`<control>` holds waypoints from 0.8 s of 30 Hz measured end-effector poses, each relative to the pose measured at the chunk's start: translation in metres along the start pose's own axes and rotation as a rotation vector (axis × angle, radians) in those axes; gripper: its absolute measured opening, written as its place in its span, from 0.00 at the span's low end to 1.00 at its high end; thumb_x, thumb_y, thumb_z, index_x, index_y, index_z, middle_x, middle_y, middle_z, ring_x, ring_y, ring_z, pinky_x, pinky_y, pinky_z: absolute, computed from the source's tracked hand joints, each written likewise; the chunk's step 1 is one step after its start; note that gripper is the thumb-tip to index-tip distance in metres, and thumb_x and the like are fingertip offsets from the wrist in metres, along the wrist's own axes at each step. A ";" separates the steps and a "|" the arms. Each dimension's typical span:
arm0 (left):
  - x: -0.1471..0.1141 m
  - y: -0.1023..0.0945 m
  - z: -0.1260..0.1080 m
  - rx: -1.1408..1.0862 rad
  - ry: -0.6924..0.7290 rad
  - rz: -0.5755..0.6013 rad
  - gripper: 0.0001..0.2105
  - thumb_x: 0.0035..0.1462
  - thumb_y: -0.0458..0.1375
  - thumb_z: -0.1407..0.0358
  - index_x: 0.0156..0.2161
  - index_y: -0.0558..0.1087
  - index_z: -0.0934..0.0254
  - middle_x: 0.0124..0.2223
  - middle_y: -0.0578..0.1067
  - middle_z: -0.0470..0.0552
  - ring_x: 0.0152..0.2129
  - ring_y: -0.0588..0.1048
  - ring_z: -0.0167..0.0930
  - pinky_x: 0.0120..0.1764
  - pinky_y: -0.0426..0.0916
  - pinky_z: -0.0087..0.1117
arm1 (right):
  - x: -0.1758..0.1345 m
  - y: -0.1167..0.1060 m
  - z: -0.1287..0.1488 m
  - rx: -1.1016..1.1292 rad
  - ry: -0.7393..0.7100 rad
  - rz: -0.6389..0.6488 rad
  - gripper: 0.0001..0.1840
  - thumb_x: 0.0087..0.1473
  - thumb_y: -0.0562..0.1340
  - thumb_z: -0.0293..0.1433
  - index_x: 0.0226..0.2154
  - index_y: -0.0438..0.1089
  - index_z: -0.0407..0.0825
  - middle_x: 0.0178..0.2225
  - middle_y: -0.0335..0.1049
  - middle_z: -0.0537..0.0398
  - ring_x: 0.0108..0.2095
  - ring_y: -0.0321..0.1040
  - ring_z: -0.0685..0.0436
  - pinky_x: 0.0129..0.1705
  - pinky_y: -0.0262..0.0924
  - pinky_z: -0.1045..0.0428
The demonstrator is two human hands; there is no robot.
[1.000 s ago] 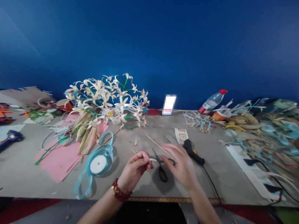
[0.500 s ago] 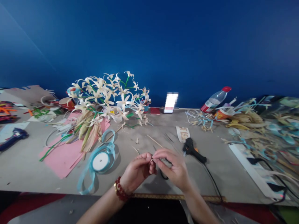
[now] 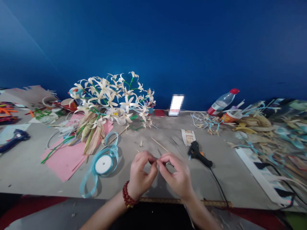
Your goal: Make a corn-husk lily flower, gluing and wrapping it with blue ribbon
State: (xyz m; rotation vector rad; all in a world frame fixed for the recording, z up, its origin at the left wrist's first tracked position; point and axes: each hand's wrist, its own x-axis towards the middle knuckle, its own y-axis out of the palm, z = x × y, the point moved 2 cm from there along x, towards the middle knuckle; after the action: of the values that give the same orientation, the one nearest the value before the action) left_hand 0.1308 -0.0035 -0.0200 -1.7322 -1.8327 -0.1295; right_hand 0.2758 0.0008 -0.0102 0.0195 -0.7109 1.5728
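My left hand (image 3: 143, 173), with a red bead bracelet (image 3: 129, 195) at its wrist, is closed in a pinch. Its fingertips meet those of my right hand (image 3: 177, 174), which is pinched too. Whatever sits between the fingertips is too small and too covered to make out. Behind my right hand a bit of a dark metal tool (image 3: 169, 164) shows, mostly hidden. A thin wooden stick (image 3: 159, 144) lies just beyond the fingers. To the left is a spool of blue ribbon (image 3: 103, 164), partly unwound.
White artificial flowers (image 3: 127, 102) stand at the back left, with pink paper (image 3: 64, 159) in front. On the right lie a black glue gun (image 3: 200, 155) with its cord, a white power strip (image 3: 259, 177) and a leaning bottle (image 3: 222, 102). A blue glue gun (image 3: 15, 140) lies far left.
My left hand has turned over, its back now facing up, and its fingertips press against those of my right hand. The right hand has shifted little.
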 end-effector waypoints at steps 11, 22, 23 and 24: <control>0.000 -0.015 0.020 0.135 0.027 -0.093 0.06 0.55 0.55 0.75 0.32 0.68 0.61 0.31 0.72 0.49 0.31 0.72 0.34 0.37 0.66 0.35 | -0.006 -0.009 0.006 -0.035 -0.088 -0.229 0.08 0.54 0.62 0.22 0.31 0.69 0.52 0.29 0.73 0.53 0.31 0.72 0.43 0.37 0.66 0.49; 0.013 -0.003 -0.016 0.118 0.191 0.068 0.06 0.56 0.54 0.75 0.35 0.69 0.62 0.31 0.75 0.50 0.31 0.72 0.33 0.47 0.66 0.42 | -0.002 -0.001 0.009 -0.019 -0.132 -0.232 0.07 0.55 0.63 0.22 0.29 0.70 0.50 0.27 0.73 0.55 0.29 0.71 0.47 0.34 0.67 0.52; 0.013 -0.002 -0.016 0.125 0.202 0.052 0.06 0.56 0.54 0.76 0.34 0.69 0.62 0.30 0.75 0.49 0.30 0.71 0.33 0.47 0.67 0.42 | -0.003 -0.001 0.009 -0.020 -0.135 -0.237 0.07 0.55 0.63 0.22 0.29 0.70 0.49 0.27 0.73 0.55 0.29 0.71 0.47 0.34 0.67 0.52; 0.013 0.000 -0.015 0.132 0.210 0.038 0.06 0.56 0.55 0.76 0.34 0.69 0.62 0.29 0.74 0.49 0.30 0.71 0.33 0.46 0.67 0.42 | -0.004 0.000 0.008 -0.021 -0.138 -0.244 0.07 0.55 0.63 0.22 0.29 0.70 0.49 0.27 0.73 0.55 0.30 0.71 0.47 0.34 0.67 0.52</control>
State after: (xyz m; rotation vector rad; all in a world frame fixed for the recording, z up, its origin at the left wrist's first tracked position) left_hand 0.1364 0.0008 -0.0015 -1.5974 -1.6198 -0.1651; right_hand 0.2735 -0.0060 -0.0054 0.1937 -0.8017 1.3386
